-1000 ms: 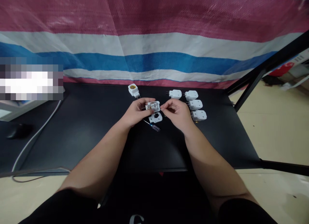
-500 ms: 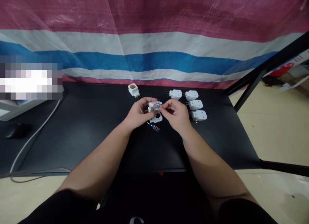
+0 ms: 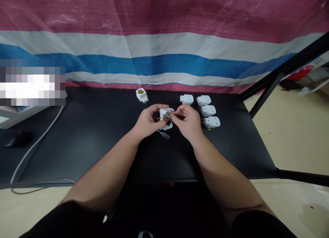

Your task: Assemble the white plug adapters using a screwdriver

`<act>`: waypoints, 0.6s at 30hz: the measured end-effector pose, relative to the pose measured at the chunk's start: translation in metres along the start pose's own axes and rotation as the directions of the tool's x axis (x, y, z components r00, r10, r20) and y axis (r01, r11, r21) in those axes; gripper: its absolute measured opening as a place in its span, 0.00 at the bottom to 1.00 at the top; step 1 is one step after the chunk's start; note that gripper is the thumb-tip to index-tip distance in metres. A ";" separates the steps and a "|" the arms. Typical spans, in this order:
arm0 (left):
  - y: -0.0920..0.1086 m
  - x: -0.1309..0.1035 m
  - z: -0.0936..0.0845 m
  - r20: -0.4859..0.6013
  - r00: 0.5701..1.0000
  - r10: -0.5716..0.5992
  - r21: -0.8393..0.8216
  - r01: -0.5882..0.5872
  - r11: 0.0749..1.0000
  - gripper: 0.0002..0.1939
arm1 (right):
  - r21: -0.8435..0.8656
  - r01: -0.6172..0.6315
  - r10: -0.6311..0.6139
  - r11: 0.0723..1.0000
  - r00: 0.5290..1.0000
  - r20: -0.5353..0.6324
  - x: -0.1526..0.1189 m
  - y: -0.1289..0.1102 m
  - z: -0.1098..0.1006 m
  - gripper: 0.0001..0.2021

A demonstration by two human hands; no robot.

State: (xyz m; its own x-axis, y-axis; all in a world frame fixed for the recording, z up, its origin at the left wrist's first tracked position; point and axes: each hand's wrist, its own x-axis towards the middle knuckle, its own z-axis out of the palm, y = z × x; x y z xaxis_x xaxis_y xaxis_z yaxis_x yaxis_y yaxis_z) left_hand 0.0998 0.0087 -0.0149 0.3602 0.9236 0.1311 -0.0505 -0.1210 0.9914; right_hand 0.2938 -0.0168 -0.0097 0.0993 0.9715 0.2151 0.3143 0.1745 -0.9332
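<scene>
My left hand [image 3: 148, 121] is closed round a white plug housing [image 3: 164, 112], thumb below and fingers above, with its inner side facing me. The fingertips of my right hand [image 3: 187, 121] are pinched at the housing's right side on a small part, too small to name. Just under the housing, a second white shell piece [image 3: 168, 126] with a dark opening lies on the table, partly hidden by my left thumb. A screwdriver [image 3: 164, 134] with a clear handle lies beside it, its tip toward my left hand.
Several white plug adapters [image 3: 208, 110] stand on the black table [image 3: 102, 142] to the right. A white plug-in lamp socket [image 3: 142, 95] lies at the back. On the left are a dark mouse [image 3: 17, 138], a grey cable [image 3: 38, 142] and a white box [image 3: 31, 115]. Striped sheeting [image 3: 154, 65] hangs behind.
The plug housing has tilted and shifted slightly in my left hand, and my left thumb now covers more of the shell below. My right hand keeps its pinch almost in place.
</scene>
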 end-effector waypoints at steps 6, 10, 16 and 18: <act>0.002 -0.001 0.002 -0.002 1.000 0.021 0.063 -0.021 0.998 0.29 | -0.050 0.005 -0.005 0.999 1.000 -0.001 -0.001 0.000 0.000 0.09; 0.001 0.000 0.000 -0.006 1.000 -0.021 -0.033 0.020 0.999 0.28 | -0.015 0.014 -0.014 1.000 1.000 0.007 0.001 -0.001 0.000 0.10; -0.001 0.005 -0.004 -0.045 0.990 -0.134 -0.217 0.121 0.969 0.28 | 0.040 -0.010 0.009 0.999 1.000 0.016 0.006 0.004 -0.004 0.08; -0.002 0.006 -0.005 -0.067 0.985 -0.158 -0.278 0.134 0.951 0.28 | 0.033 -0.044 0.042 0.998 0.998 0.048 0.008 0.007 -0.007 0.09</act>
State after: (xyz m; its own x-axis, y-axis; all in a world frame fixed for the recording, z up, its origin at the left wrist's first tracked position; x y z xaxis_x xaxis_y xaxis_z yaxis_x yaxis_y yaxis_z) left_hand 0.0973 0.0162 -0.0158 0.3007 0.9533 -0.0277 -0.2592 0.1097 0.9596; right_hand 0.3035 -0.0094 -0.0123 0.0668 0.9846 0.1613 0.2783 0.1368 -0.9507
